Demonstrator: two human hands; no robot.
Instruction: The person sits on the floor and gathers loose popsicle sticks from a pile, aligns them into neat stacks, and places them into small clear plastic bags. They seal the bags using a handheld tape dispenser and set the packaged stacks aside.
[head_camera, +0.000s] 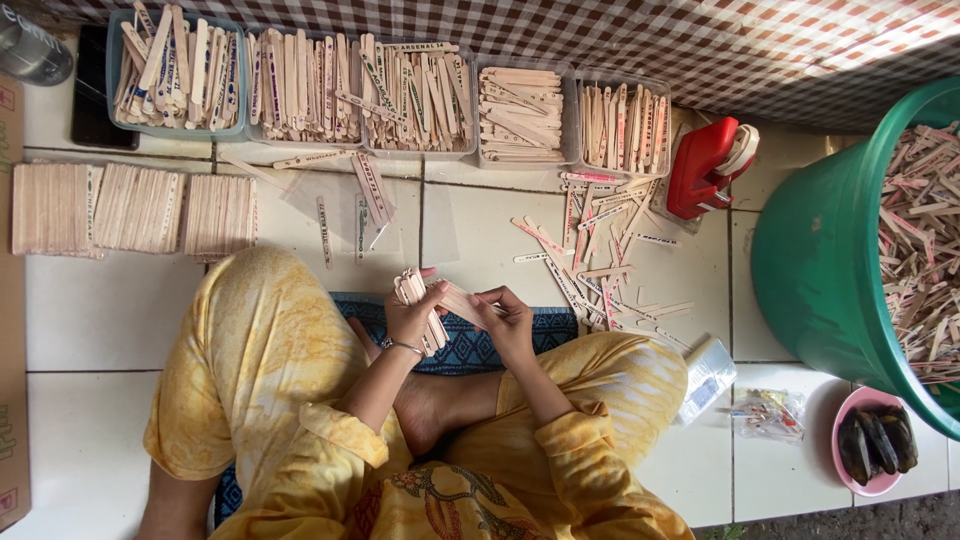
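Note:
I sit cross-legged on a white tiled floor in yellow clothes. My left hand (413, 318) grips a fanned bundle of flat wooden sticks (412, 288), a bracelet on its wrist. My right hand (506, 322) holds the lower end of a few sticks (458, 300) that lie between both hands, fingers pinched on them. A scattered pile of loose sticks (590, 255) lies on the floor just right of my hands.
Several clear tubs of sticks (415, 95) line the far wall. Neat stick stacks (135, 208) lie at left. A red tape dispenser (708, 165), a green tub of sticks (850, 260), a pink bowl (872, 442) and small plastic bags (765, 413) are at right.

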